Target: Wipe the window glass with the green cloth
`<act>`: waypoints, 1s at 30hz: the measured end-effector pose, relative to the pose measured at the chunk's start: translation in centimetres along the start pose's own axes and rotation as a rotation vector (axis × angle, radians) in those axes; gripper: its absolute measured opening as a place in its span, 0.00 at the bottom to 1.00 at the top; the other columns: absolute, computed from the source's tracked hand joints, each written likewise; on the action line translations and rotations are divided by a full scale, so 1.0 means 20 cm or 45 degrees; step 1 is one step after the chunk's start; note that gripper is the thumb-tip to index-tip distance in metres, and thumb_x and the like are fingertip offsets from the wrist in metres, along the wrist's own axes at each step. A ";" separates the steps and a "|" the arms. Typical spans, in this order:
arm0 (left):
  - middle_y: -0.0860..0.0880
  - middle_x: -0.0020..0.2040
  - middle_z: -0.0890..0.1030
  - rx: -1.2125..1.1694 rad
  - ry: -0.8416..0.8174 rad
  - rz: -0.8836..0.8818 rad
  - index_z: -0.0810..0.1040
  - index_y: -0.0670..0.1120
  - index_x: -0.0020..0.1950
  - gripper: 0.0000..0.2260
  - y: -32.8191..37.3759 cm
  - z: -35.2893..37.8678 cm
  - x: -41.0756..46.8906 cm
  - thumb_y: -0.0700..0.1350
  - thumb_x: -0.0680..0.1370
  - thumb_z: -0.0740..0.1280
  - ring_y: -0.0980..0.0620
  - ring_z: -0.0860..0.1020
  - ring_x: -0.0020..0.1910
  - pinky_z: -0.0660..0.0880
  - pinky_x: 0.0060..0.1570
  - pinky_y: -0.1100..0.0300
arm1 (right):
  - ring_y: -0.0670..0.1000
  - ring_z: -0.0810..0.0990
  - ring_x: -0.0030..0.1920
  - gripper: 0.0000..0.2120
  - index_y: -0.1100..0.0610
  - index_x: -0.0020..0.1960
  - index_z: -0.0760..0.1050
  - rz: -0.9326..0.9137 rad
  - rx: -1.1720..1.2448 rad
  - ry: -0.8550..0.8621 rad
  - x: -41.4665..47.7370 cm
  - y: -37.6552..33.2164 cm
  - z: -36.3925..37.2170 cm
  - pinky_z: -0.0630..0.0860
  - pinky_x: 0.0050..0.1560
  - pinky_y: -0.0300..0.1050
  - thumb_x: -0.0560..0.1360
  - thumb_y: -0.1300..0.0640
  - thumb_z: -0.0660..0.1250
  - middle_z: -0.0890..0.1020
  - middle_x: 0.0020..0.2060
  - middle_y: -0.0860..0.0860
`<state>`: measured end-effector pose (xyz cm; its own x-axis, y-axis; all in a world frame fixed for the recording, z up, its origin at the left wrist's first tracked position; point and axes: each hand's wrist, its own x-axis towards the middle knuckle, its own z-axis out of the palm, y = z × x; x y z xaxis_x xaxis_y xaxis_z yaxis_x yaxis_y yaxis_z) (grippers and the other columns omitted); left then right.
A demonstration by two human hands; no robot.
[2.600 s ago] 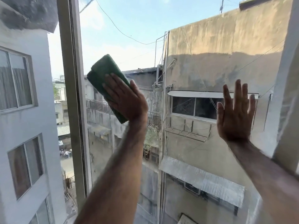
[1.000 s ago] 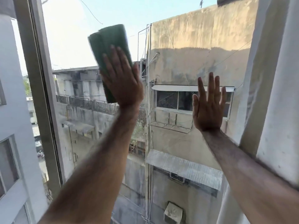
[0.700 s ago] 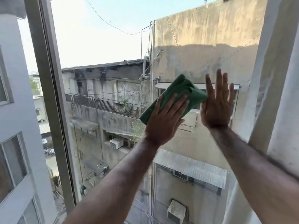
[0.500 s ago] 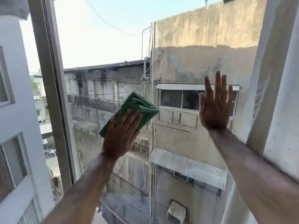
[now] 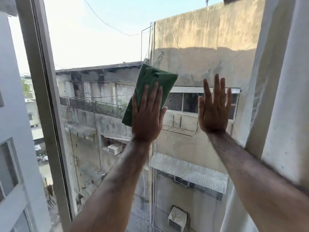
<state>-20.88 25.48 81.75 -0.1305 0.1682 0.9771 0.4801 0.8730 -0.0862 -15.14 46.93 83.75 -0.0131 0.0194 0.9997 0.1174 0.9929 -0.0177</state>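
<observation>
A folded green cloth (image 5: 153, 81) lies flat against the window glass (image 5: 93, 47) near the middle of the pane. My left hand (image 5: 147, 114) presses it there with straight fingers, covering its lower right part; the cloth's top sticks out above my fingertips. My right hand (image 5: 214, 109) rests flat on the glass just to the right, fingers spread and pointing up, holding nothing. A gap of bare glass separates the two hands.
A grey window frame post (image 5: 45, 106) runs down the left side of the pane. A pale wall edge (image 5: 284, 97) borders the pane on the right. Through the glass I see buildings, a railing and wires outside.
My left hand has slid the cloth to the right and upward across the glass from its lower left position. My right hand has stayed flat in the same place.
</observation>
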 end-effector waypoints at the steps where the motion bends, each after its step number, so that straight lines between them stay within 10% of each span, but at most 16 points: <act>1: 0.47 0.85 0.60 0.010 -0.019 0.016 0.59 0.46 0.84 0.28 -0.05 0.00 -0.06 0.57 0.87 0.56 0.44 0.55 0.84 0.56 0.81 0.36 | 0.60 0.58 0.87 0.26 0.53 0.86 0.61 0.000 -0.006 0.000 0.00 0.00 0.00 0.57 0.86 0.66 0.90 0.49 0.52 0.61 0.86 0.60; 7: 0.45 0.85 0.56 0.140 -0.118 -0.076 0.56 0.45 0.84 0.31 -0.24 -0.07 -0.34 0.59 0.86 0.58 0.42 0.54 0.84 0.58 0.80 0.36 | 0.60 0.57 0.88 0.26 0.52 0.87 0.60 0.016 -0.004 -0.015 0.00 0.00 -0.01 0.57 0.86 0.66 0.90 0.49 0.53 0.60 0.87 0.59; 18: 0.45 0.62 0.83 -0.095 0.073 -0.142 0.84 0.45 0.60 0.09 -0.27 -0.32 -0.06 0.41 0.80 0.70 0.40 0.80 0.58 0.74 0.55 0.47 | 0.59 0.56 0.88 0.27 0.51 0.87 0.59 0.017 0.010 -0.022 0.01 0.00 0.01 0.54 0.88 0.63 0.89 0.48 0.52 0.60 0.87 0.58; 25: 0.39 0.69 0.76 -0.226 -0.086 -0.616 0.69 0.41 0.75 0.33 -0.25 -0.41 0.02 0.51 0.75 0.77 0.38 0.75 0.67 0.75 0.64 0.41 | 0.59 0.56 0.88 0.27 0.51 0.87 0.59 0.022 -0.024 -0.035 0.01 0.00 0.01 0.54 0.88 0.62 0.89 0.48 0.53 0.60 0.87 0.58; 30: 0.41 0.59 0.84 -0.259 -0.213 -0.681 0.79 0.40 0.65 0.25 -0.26 -0.45 0.08 0.51 0.73 0.79 0.38 0.83 0.57 0.81 0.52 0.43 | 0.61 0.58 0.88 0.27 0.53 0.87 0.61 0.035 0.000 -0.077 0.01 -0.01 -0.02 0.54 0.88 0.63 0.89 0.51 0.57 0.60 0.87 0.60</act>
<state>-15.84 17.11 85.53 -0.5269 -0.1868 0.8291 0.4646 0.7536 0.4651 -14.76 46.76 83.95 -0.0698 0.0539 0.9961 0.1188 0.9919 -0.0453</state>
